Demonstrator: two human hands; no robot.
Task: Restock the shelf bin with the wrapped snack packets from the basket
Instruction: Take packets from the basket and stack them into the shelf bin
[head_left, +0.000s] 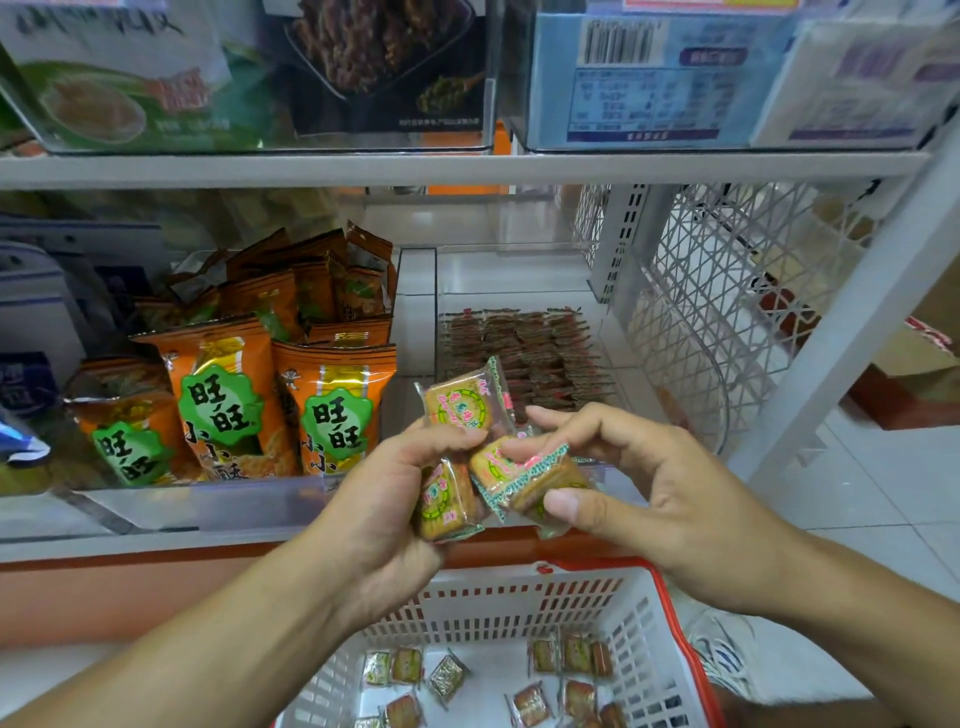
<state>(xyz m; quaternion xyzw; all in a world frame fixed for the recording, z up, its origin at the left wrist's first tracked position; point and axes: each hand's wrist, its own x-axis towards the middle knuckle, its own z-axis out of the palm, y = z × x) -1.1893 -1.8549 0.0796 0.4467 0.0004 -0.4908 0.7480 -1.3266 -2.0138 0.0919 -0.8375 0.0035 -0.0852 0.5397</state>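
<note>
A clear shelf bin (602, 312) is part-filled at its rear with rows of red-edged packets (524, 353). More wrapped snack packets (540, 675) are scattered in the white basket (498, 597) below, which is rimmed in red. Three clear-wrapped, golden-brown packets (498, 457) with green round labels are gripped between the left hand (395, 514) and the right hand (654, 493), fingers curled round them, just before the bin's front edge. Orange snack bags (280, 395) are crowded beside it.
</note>
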